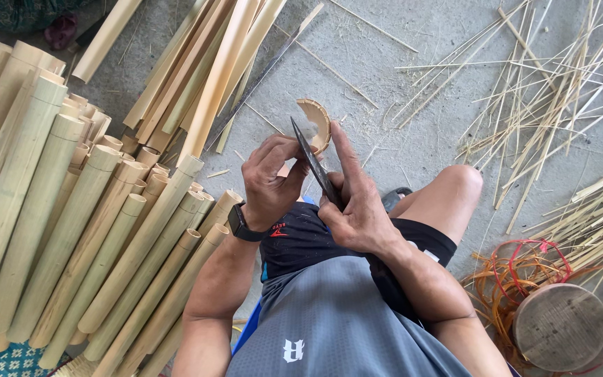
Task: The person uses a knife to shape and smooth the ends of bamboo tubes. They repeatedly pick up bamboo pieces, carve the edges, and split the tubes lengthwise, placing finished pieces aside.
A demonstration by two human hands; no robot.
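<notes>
Gripping a dark-bladed knife, the right hand has its fingers wrapped tight about the handle, forefinger stretched along the blade's back; blade angled up and away toward a curved bamboo piece.

Left hand: fingers curled closed around the lower end of the same bamboo piece, thumb pressed near the blade; a black wristwatch on the wrist. Bamboo piece held in the air above the person's lap, its half-round cut end uppermost, knife edge touching its inner side.

Bamboo culms: a large stack of pale round lengths, lying over the left part of the concrete floor, cut ends toward the person.
Split bamboo slats: a loose bundle near the floor's top edge, just beyond the hands.
Thin bamboo strips: scattered toward the top right corner, more along the right edge.
Round wooden block: near the bottom right corner, resting on a tangle of red and orange cord.
Bare knee: right of the hands.
</notes>
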